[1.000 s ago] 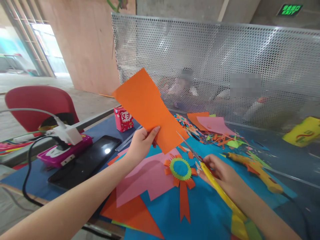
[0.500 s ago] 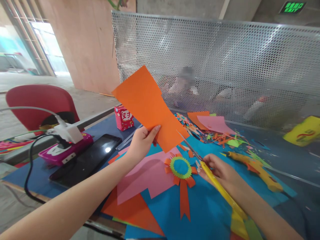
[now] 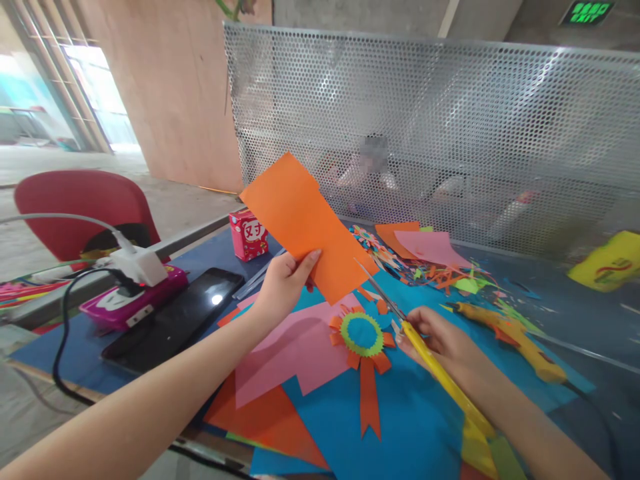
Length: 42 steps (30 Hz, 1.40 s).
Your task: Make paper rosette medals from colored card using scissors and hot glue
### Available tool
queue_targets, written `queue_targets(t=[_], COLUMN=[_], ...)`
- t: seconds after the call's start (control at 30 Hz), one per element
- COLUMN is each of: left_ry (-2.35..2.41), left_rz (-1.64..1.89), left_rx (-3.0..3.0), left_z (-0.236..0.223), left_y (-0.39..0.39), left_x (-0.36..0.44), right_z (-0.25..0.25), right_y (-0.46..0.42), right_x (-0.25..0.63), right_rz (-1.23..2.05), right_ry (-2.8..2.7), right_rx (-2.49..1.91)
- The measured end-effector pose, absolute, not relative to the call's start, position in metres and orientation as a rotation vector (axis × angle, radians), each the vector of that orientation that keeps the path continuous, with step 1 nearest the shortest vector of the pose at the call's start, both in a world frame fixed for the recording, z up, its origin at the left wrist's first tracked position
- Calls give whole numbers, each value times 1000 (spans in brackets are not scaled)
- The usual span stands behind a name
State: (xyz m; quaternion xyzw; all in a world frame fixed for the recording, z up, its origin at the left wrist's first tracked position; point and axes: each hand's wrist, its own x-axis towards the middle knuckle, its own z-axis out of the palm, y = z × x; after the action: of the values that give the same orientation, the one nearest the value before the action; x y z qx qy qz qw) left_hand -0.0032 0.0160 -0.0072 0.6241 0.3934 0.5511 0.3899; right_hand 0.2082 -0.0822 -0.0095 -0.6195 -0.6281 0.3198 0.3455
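My left hand (image 3: 287,287) pinches an orange sheet of paper (image 3: 305,230) by its lower edge, thumb on top, holding it raised above the table. In my right hand (image 3: 440,337) are yellow-handled scissors (image 3: 425,357). Their blades point up and left, with the tip at the lower right corner of the orange sheet; I cannot tell whether they touch it. Beneath the hands lies a paper rosette (image 3: 362,335) with a blue centre, a green toothed ring, orange loops and an orange ribbon tail. It rests on pink paper (image 3: 280,353) and blue paper (image 3: 390,407).
A yellow glue gun (image 3: 515,340) lies at the right, paper scraps (image 3: 440,277) behind it. At the left are a black phone (image 3: 175,320), a purple power strip (image 3: 135,297) and a red box (image 3: 249,235). A perforated metal screen (image 3: 425,120) stands at the back, people behind it.
The far end of the orange sheet has dipped and shifted slightly right. Both hands and the scissors have hardly moved.
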Motion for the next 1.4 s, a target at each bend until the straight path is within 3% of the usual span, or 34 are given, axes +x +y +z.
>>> queue_targets(t=[1.4], left_ry=[999], left_rz=[1379], left_rx=[1650], left_z=[-5], left_y=[15], left_x=[-2], right_z=[3], right_y=[-84], right_x=[210], right_rz=[936], right_ry=[-1640], right_rx=[-1659])
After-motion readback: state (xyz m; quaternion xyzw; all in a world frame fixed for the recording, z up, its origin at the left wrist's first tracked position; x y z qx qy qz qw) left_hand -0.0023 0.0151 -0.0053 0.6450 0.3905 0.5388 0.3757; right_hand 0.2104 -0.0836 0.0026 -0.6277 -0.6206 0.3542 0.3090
